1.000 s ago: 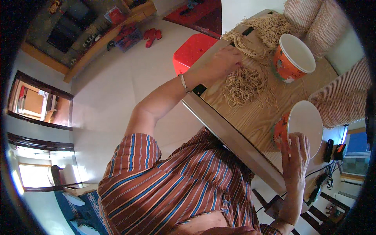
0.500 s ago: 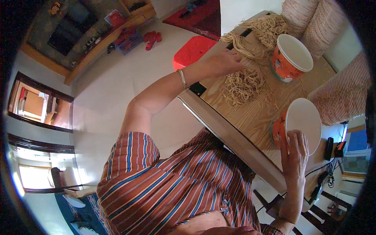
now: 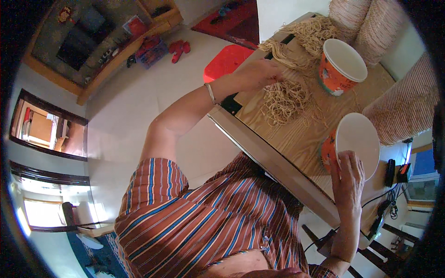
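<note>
My left hand [image 3: 257, 75] is over the table's left side, by a loose tangle of beige string [image 3: 288, 103]. Its fingers curl closed; whatever they pinch is too small and blurred to make out. A second bundle of string [image 3: 282, 53] lies just beyond that hand. With my right hand [image 3: 348, 175] I grip the near rim of an orange-printed paper bucket [image 3: 328, 149], fingers over its white inside. The bucket leans with its mouth to the right, and its bottom is hidden. Another such bucket [image 3: 334, 79] stands farther back, upright.
Large cones of striped yarn [image 3: 402, 104] stand along the table's right and back. More string [image 3: 317, 34] is heaped at the far end. Black cables and a power adapter [image 3: 390, 172] lie at the right edge. A red stool [image 3: 225, 62] stands past the table's left edge.
My left fingers have dipped slightly toward the near string tangle. The right hand keeps its place on the bucket rim. The whole view has shifted a little.
</note>
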{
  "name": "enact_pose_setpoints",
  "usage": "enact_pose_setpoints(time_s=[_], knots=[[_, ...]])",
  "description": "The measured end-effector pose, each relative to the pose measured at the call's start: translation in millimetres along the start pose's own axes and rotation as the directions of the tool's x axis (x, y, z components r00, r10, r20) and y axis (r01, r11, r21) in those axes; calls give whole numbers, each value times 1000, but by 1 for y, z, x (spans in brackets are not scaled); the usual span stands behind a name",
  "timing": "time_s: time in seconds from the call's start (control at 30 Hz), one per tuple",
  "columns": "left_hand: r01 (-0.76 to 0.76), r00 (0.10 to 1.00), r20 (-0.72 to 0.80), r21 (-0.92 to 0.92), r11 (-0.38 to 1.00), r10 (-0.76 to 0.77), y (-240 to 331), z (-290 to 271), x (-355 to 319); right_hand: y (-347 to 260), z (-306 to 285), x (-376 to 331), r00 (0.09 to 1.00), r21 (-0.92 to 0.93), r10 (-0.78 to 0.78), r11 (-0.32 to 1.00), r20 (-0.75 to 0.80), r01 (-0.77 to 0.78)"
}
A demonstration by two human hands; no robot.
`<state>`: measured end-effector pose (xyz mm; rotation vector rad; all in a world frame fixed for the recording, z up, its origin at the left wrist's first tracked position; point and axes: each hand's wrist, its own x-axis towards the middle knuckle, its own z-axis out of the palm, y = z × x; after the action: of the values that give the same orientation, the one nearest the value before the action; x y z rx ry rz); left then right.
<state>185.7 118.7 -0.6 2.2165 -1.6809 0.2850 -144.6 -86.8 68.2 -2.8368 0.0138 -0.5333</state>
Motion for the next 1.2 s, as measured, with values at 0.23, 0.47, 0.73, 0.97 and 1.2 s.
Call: enact_pose_setpoints(time_s=[0.23, 0.47, 0.73, 0.97, 1.2], knots=[[-44, 995, -100, -221, 974, 22, -4, -5, 2, 1, 0, 2, 1000, -37, -13, 999, 10, 13], [-64, 970, -242, -239, 969, 4, 0, -24, 8, 4, 2, 2, 999, -44, -11, 999, 32, 12], [218, 902, -177, -603, 767, -395, 11, -95, 22, 11, 3, 3, 1000, -58, -11, 998, 24, 12], [130, 903, -230, -658, 742, -363, 40, -145, 59, 20, 5, 2, 999, -80, -45, 996, 3, 45], [-213, 958, -253, -298, 931, 138, 91, -130, 96, -22, -31, 77, 935, 583, 252, 810, -251, -62]])
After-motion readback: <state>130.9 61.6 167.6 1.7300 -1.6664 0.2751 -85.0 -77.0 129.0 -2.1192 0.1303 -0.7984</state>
